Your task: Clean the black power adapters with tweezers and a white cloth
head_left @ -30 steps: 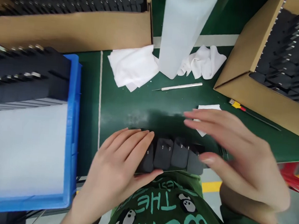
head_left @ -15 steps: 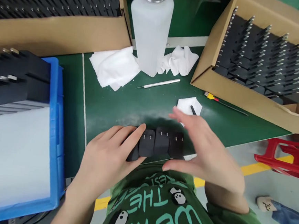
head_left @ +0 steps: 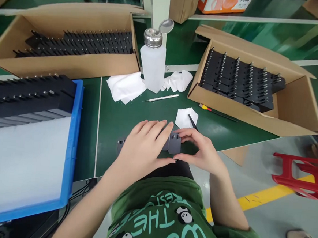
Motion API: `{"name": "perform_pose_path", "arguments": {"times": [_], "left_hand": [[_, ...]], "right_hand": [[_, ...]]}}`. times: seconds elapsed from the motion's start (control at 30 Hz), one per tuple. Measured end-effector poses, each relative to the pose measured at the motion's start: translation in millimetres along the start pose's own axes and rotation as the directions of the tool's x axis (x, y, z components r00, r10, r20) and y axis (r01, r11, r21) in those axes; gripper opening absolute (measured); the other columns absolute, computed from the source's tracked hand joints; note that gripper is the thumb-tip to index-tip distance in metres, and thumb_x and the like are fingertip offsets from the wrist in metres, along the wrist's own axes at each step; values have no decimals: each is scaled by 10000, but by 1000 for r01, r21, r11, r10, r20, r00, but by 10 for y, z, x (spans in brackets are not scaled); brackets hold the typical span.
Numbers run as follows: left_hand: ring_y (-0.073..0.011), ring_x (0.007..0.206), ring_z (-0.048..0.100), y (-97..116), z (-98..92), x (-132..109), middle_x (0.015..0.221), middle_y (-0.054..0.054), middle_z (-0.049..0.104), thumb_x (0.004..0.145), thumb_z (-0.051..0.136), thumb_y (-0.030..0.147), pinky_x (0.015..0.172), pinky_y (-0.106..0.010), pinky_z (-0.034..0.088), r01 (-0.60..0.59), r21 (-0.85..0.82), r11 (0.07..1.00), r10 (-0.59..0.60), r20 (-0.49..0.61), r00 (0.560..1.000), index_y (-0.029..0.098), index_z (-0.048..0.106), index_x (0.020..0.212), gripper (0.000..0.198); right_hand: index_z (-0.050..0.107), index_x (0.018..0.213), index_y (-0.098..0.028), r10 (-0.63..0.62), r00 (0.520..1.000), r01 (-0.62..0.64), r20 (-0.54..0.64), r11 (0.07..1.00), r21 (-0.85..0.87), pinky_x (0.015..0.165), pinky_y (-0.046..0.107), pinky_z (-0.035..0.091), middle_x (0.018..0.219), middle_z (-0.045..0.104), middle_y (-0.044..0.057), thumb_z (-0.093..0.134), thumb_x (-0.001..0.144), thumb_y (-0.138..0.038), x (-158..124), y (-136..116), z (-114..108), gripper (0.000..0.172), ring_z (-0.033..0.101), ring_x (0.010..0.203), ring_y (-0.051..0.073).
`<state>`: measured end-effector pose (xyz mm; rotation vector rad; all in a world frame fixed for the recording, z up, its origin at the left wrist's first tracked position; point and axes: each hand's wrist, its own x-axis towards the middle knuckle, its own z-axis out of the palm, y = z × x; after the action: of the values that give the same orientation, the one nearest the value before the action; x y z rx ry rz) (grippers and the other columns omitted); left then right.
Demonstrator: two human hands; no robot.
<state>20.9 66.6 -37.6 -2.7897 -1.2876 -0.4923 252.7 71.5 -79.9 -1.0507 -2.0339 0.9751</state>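
Note:
A row of black power adapters with metal prongs lies at the near edge of the green table. My left hand (head_left: 143, 147) stretches over the middle of the row with its fingers extended, hiding most of it. One adapter (head_left: 120, 145) shows left of that hand. At the right end, my right hand (head_left: 200, 149) has its fingers and thumb about another adapter (head_left: 175, 144), gripping it by its top and bottom edges. Just beyond lies a white paper piece (head_left: 183, 117) with a black tool (head_left: 193, 122) on it, which looks like tweezers.
Cardboard boxes of adapters stand at back left (head_left: 97, 63) and back right (head_left: 247, 118). Between them are a white pump bottle (head_left: 153, 67), white cloths (head_left: 127, 87) and a thin pen-like needle tool (head_left: 163, 98). A blue bin (head_left: 73, 145) sits left; a red stool (head_left: 295, 173) stands right.
My left hand has moved right from the row's left end and stretched its fingers. My right hand has closed in on the right-end adapter. The view now reaches farther across the table.

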Motion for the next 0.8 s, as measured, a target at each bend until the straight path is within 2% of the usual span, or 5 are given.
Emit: {"name": "perform_pose_path", "arguments": {"times": [0.2, 0.47, 0.57, 0.67, 0.8], "left_hand": [[-264, 846, 718, 24, 166, 96, 1049, -84, 744, 775, 830, 498, 670, -394, 556, 42, -4, 999, -41, 67, 997, 125, 646, 1128, 546], [-283, 941, 722, 17, 132, 71, 1088, -96, 750, 763, 839, 517, 761, -402, 563, 8, -48, 999, -6, 42, 999, 109, 607, 1198, 641], [-277, 916, 727, 10, 120, 76, 1059, -98, 754, 787, 829, 483, 754, -400, 560, 19, -81, 997, -15, 42, 999, 103, 622, 1146, 563], [-286, 937, 731, 7, 118, 78, 1077, -128, 758, 844, 759, 530, 775, -408, 559, 18, -84, 996, -16, 33, 999, 67, 627, 1181, 588], [-285, 937, 732, 8, 117, 74, 1078, -129, 764, 907, 672, 552, 780, -412, 555, 18, -77, 997, -15, 36, 999, 49, 646, 1174, 570]], "right_hand": [[576, 1217, -268, -27, 998, 24, -60, 999, -43, 855, 408, 646, 1210, 706, 83, 816, 798, -484, -23, 65, -6, 529, 707, 1011, 241], [436, 1165, -281, -24, 998, 27, -58, 998, 60, 826, 351, 647, 1270, 691, 77, 776, 807, -567, -25, 133, -32, 570, 718, 934, 183], [513, 1238, -244, -11, 981, -30, -195, 978, -207, 802, 374, 627, 1171, 703, 107, 627, 934, -560, -23, 160, -136, 453, 704, 974, 229], [608, 1194, -188, 6, 965, -167, -261, 781, -601, 730, 401, 593, 1040, 707, 127, 564, 1002, -393, -8, 192, -221, 284, 689, 937, 277], [637, 1011, -189, 106, 972, -216, -208, 746, -630, 562, 332, 514, 904, 681, 82, 538, 999, -264, -22, 195, -271, 125, 657, 724, 212]]}}
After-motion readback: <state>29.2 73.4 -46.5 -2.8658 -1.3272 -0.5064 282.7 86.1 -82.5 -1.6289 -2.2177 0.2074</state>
